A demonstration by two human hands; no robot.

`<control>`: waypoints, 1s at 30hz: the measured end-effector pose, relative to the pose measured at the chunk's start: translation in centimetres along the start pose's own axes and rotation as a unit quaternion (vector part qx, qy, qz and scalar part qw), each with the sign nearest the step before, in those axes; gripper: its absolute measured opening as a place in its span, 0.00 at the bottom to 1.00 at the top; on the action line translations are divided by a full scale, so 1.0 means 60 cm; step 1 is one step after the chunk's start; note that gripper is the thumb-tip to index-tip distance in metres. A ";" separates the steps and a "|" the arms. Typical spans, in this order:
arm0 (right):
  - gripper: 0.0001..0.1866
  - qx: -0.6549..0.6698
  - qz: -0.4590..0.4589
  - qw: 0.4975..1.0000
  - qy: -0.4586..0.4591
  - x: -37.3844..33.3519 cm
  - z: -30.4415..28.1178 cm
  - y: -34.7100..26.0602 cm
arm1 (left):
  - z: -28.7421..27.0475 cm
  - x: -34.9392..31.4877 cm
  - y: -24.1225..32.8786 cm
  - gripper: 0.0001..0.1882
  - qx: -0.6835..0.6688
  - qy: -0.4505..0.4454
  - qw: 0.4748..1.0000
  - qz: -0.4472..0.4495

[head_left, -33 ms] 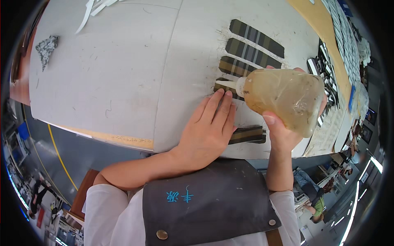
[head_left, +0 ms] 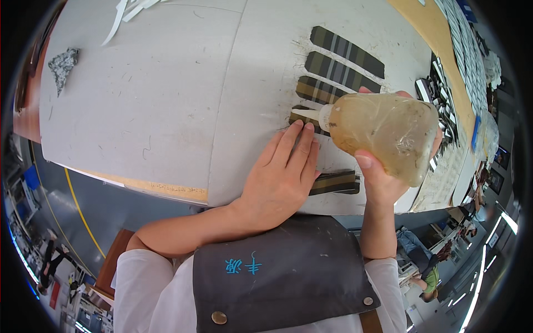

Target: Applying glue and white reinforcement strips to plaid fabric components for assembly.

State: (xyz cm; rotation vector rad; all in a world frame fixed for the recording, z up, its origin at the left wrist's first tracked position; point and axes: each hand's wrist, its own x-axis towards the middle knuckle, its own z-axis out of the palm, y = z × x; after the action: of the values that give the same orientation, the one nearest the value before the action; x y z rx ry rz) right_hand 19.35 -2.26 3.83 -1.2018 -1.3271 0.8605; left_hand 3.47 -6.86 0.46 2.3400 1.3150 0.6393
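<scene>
My right hand (head_left: 383, 177) is wrapped round a squeeze bottle (head_left: 388, 130), cloudy and yellowish, tipped on its side. Its pale nozzle (head_left: 306, 113) points left over the nearest plaid fabric strip (head_left: 297, 119) of a row on the table. My left hand (head_left: 283, 172) lies flat with its fingers stretched out, two fingertips on that strip just below the nozzle. Three more strips lie beyond it: a brown plaid strip (head_left: 313, 89), a darker strip (head_left: 338, 72) and the farthest strip (head_left: 347, 51). The bottle hides some of the strips' right ends.
Several more plaid strips (head_left: 336, 182) lie stacked by the table's near edge, beside my left hand. Black-and-white striped pieces (head_left: 438, 100) are heaped at the right. White strips (head_left: 130, 8) and a grey speckled scrap (head_left: 63, 67) lie on the left of the table (head_left: 150, 111).
</scene>
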 end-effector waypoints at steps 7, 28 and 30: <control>0.49 -0.076 0.037 0.996 0.028 -0.005 -0.005 -0.007 | -0.004 0.002 0.001 0.28 0.001 -0.014 1.000 0.001; 0.43 -0.194 0.016 0.980 0.039 -0.003 0.011 -0.027 | 0.000 0.002 0.000 0.28 0.003 -0.001 1.000 0.008; 0.43 -0.255 -0.012 0.967 0.018 -0.005 0.010 -0.028 | 0.001 0.000 0.000 0.27 0.003 -0.003 1.000 0.007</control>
State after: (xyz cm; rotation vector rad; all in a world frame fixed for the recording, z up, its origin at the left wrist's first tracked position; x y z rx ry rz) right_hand 18.46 -2.84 5.27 -1.5828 -1.5839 0.4839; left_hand 3.48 -6.84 0.41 2.3562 1.2999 0.6345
